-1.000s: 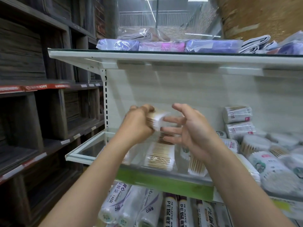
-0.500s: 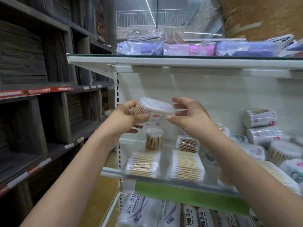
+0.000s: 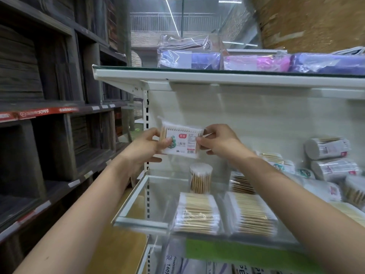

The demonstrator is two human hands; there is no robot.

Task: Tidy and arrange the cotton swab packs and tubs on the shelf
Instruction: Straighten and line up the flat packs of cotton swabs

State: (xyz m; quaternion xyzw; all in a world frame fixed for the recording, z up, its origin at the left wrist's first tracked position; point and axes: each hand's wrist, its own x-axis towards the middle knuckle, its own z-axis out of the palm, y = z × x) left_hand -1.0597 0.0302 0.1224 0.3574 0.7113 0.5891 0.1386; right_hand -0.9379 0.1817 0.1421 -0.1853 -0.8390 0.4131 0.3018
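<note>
The left hand (image 3: 153, 144) and right hand (image 3: 216, 142) are pinching opposite ends of a flat swab pack (image 3: 180, 142), holding it label-forward above the upright swab tub (image 3: 200, 177), and it is probably best lowered level onto the glass shelf (image 3: 142, 222) beside that tub.

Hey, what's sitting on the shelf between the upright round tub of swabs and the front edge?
In the head view, a flat pack of wooden swabs lies between the upright tub and the shelf's front edge, beside a second flat pack.
</note>
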